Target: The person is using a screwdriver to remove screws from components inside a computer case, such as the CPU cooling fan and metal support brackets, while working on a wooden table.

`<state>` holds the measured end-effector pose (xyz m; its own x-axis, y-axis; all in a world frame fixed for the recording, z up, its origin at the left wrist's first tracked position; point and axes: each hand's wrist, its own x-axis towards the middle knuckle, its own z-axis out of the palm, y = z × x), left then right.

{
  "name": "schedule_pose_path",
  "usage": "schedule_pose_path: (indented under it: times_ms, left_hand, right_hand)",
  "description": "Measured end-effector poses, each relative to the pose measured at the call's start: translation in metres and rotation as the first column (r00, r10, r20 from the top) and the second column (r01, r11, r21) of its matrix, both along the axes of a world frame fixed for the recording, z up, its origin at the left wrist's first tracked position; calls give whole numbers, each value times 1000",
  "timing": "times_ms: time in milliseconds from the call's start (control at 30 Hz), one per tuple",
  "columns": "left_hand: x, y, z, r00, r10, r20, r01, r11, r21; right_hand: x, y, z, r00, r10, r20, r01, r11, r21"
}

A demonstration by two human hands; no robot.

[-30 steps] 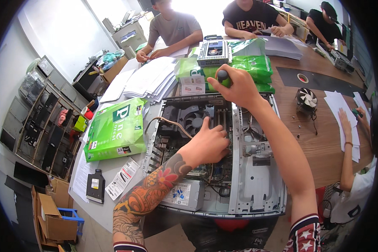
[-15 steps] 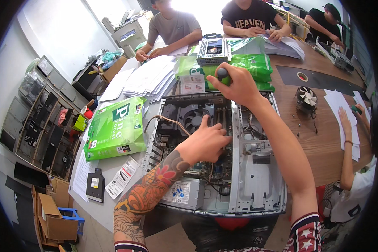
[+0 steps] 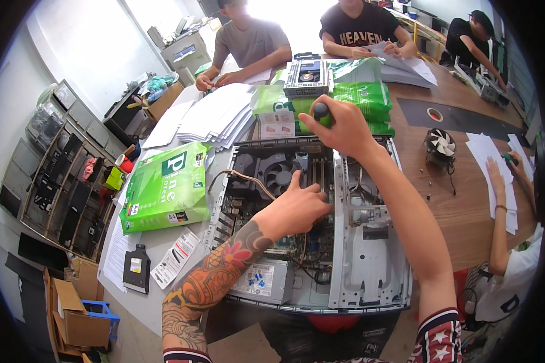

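An opened desktop computer case [image 3: 374, 266] lies flat before me, its inside facing up. My right hand [image 3: 343, 128] is closed around a screwdriver [image 3: 323, 114] with a green and black handle, held upright over the far edge of the case. The screwdriver's tip is hidden behind my hand. My left hand [image 3: 297, 209] reaches over the circuit board beside the metal divider, fingers apart and one raised; some fingertips are hidden. Next to it are a black fan [image 3: 280, 176] and a bundle of cables [image 3: 248, 175]. At the near left of the case sits a power supply [image 3: 261, 279].
Left of the case lie a green paper pack [image 3: 166, 187], a black drive [image 3: 137, 269] and a paper stack [image 3: 215, 115]. Beyond it, a metal power supply unit [image 3: 307, 78] rests on green packs. A cooling fan [image 3: 441, 145] and tape roll [image 3: 435, 114] are at right. Co-workers sit around the table.
My right hand has turned slightly on the screwdriver handle, while my left hand stays nearly in place. Across the table, a person in black has lifted a sheet of paper.
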<state>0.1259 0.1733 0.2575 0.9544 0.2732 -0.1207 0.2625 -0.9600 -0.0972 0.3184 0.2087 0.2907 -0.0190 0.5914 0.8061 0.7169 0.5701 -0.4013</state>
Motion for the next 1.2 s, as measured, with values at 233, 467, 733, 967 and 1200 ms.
schedule_pose_path:
  times_ms: [233, 467, 733, 967, 1200]
  left_hand:
    - [-3, 2, 7, 999, 25, 42, -20, 993, -114]
    - [-4, 4, 5, 1000, 21, 14, -20, 996, -91]
    - [-4, 3, 3, 1000, 4, 16, -3, 997, -73]
    - [-5, 0, 6, 996, 36, 79, -25, 991, -130]
    - [-5, 3, -1, 997, 22, 78, -16, 998, -67]
  right_hand:
    - [-2, -2, 1, 1000, 14, -4, -14, 1000, 9]
    - [-1, -2, 0, 1000, 26, -10, -26, 999, 19]
    - [-1, -1, -1, 1000, 8, 6, -8, 1000, 24]
    - [-1, -3, 2, 1000, 9, -1, -9, 1000, -3]
    - [-1, 0, 1, 1000, -6, 12, 6, 1000, -21]
